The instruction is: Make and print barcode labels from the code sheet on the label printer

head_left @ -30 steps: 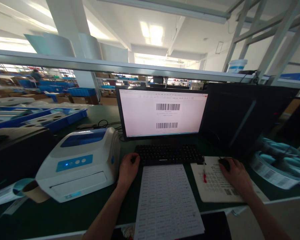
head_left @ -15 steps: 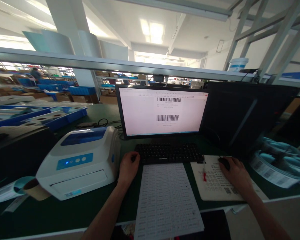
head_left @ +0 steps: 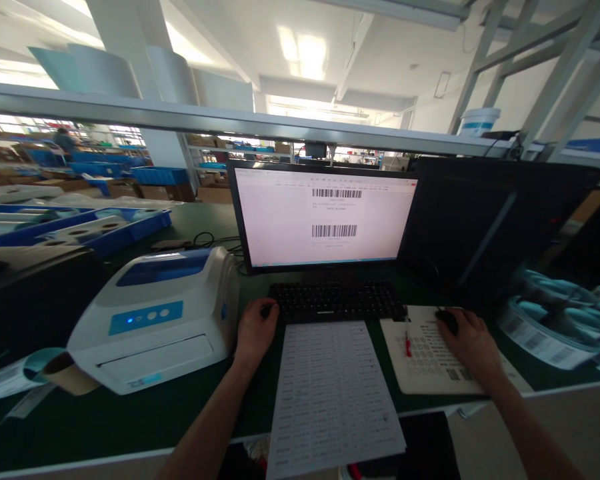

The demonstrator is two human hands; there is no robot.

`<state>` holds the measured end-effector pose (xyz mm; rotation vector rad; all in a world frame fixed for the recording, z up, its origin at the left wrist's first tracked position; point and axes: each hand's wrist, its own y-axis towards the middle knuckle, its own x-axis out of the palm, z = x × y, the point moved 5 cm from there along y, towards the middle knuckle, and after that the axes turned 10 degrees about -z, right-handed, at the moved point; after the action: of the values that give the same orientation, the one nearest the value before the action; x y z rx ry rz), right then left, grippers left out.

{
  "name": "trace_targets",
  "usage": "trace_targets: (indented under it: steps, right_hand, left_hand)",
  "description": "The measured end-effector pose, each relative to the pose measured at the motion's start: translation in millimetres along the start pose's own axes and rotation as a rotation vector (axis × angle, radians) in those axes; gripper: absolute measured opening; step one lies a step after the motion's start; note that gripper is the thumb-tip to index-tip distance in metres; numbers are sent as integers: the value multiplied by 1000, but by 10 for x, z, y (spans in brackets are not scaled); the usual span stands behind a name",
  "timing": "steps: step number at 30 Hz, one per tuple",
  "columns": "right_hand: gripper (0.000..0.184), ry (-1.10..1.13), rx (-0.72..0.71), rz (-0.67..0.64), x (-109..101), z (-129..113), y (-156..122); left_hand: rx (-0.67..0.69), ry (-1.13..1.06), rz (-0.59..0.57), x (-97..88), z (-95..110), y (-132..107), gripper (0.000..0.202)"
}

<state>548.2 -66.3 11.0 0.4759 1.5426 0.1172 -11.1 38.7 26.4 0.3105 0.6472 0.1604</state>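
My right hand rests over a black computer mouse, its fingers wrapped round it on a printed white mat. At the left end of the black keyboard lies my left hand, with a dark gap between the bent thumb and forefinger. I see nothing held in it; its other fingers are partly hidden. Behind the keyboard, the monitor displays two barcodes. Printed sheets with table rows lie between my forearms, reaching past the desk's front edge.
A white label printer stands left of my left hand, near a cardboard core. A red-ended tool lies on the mat. Rolls of labels sit at right, beside a large black panel. Blue trays hold more rolls.
The whole view has shifted slightly, with the desk items a little higher in the picture. Both hands stay in the same places on the keyboard and mouse.
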Motion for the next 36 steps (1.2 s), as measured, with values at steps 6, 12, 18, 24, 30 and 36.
trace_targets:
  steps: [6,12,18,24,30,36]
  right_hand:
    - [54,-3,1,10,10,9,2]
    - [56,1,9,2,2,-1,-1]
    - [57,1,10,-12,-10,-3,-3]
    - [56,-4,7,-20,-5,2,2]
    - [56,-5,6,-15,-14,-8,4]
    - [51,3,5,-18,-22,-11,-2]
  left_hand:
    - [0,1,4,8,-15,0,24]
    - [13,-4,4,21,-52,7,27]
    - [18,-8,1,23,-50,4,27]
    - [9,4,-3,21,-35,2,28]
    - [26,-2,3,23,-46,5,27]
    - [23,-10,1,21,-36,6,28]
